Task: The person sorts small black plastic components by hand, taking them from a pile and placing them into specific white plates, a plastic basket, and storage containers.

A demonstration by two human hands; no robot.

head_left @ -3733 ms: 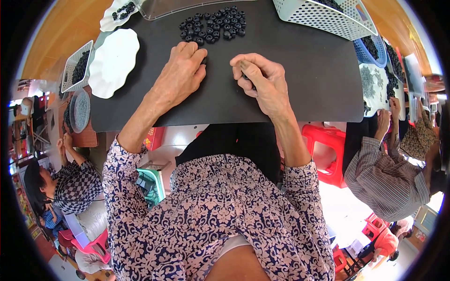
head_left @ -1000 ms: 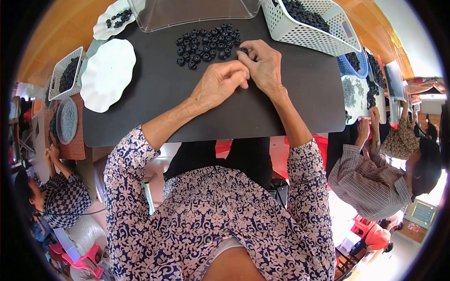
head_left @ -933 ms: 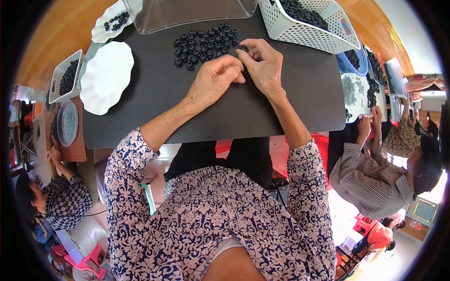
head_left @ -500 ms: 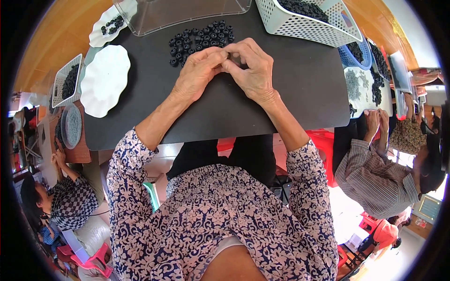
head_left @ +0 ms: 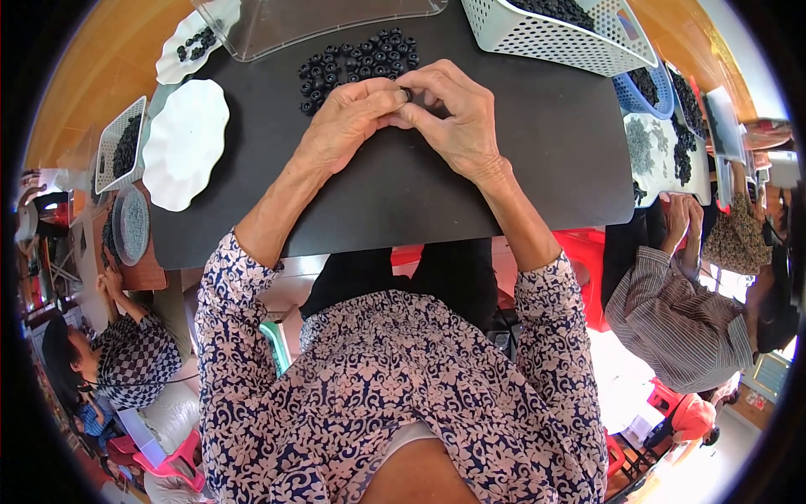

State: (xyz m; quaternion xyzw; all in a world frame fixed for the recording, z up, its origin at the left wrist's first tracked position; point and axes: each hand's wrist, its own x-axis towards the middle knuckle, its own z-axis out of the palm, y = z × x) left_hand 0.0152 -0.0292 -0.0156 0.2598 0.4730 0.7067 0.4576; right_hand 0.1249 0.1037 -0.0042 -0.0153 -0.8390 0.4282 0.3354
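Observation:
My left hand (head_left: 351,124) and my right hand (head_left: 456,122) meet over the dark table (head_left: 554,151), fingertips pinched together. Between them shows the edge of a small black round part (head_left: 407,94); most of it is covered by my fingers. Just beyond my left hand lies a loose group of several similar shiny black round parts (head_left: 361,60), some with a hole or ring in the top.
At left are a white scalloped plate (head_left: 185,147) and another scalloped dish (head_left: 172,63) with black parts. A clear plastic tray (head_left: 336,29) and a white perforated basket (head_left: 554,50) line the far side. Co-workers sit at left (head_left: 138,357) and right (head_left: 680,315).
My fingers have shifted slightly around the black part, and its dark edge shows more now. The whole view has moved a little; the loose parts look unchanged.

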